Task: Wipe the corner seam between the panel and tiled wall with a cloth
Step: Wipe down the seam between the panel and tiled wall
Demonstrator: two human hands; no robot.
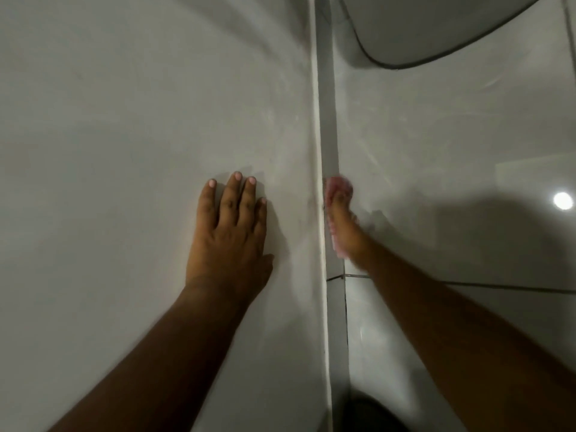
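A pale grey panel [140,120] fills the left of the view and meets the glossy tiled wall [436,135] at a vertical corner seam [325,120] edged with a white strip. My left hand [232,226] lies flat on the panel, fingers spread and pointing up, holding nothing. My right hand [344,222] is blurred and presses a pink cloth [335,187] against the seam at mid height. The cloth shows above my fingertips and along the hand's left edge; the rest is hidden under the hand.
A dark-rimmed rounded fixture [436,26] hangs on the tiled wall at the top right. A grout line [498,286] crosses the tiles below my right forearm. A light reflection [562,201] glares at the right edge. A dark shape [374,413] sits at the bottom by the seam.
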